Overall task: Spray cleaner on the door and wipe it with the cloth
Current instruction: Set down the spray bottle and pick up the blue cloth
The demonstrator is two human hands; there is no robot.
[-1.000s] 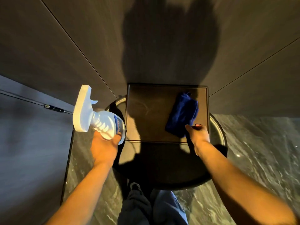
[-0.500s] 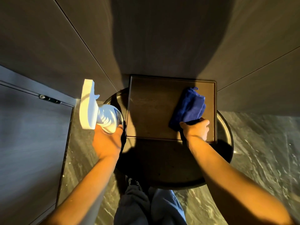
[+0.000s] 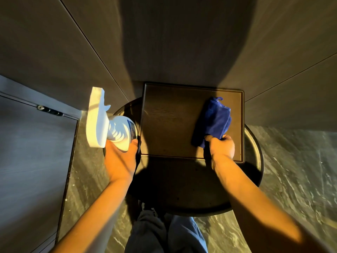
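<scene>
My left hand [image 3: 120,159] grips a white spray bottle [image 3: 107,125] by its body, held upright over the left edge of a round dark table [image 3: 182,198], its nozzle pointing away from me. My right hand [image 3: 221,146] is closed on the near end of a folded blue cloth [image 3: 213,120], which lies on a dark square tray [image 3: 169,125] at its right side. A dark door [image 3: 27,161] with a metal fitting [image 3: 49,110] along its top edge stands at the far left.
Dark wood wall panels [image 3: 182,42] rise straight behind the table. Grey marble floor [image 3: 295,170] shows on the right and between the door and the table. My legs in grey trousers [image 3: 164,232] stand against the table's near edge.
Both hands and the view have shifted slightly. My right hand has closed tighter on the cloth's near end. The bottle has stayed in my left hand and turned more upright.
</scene>
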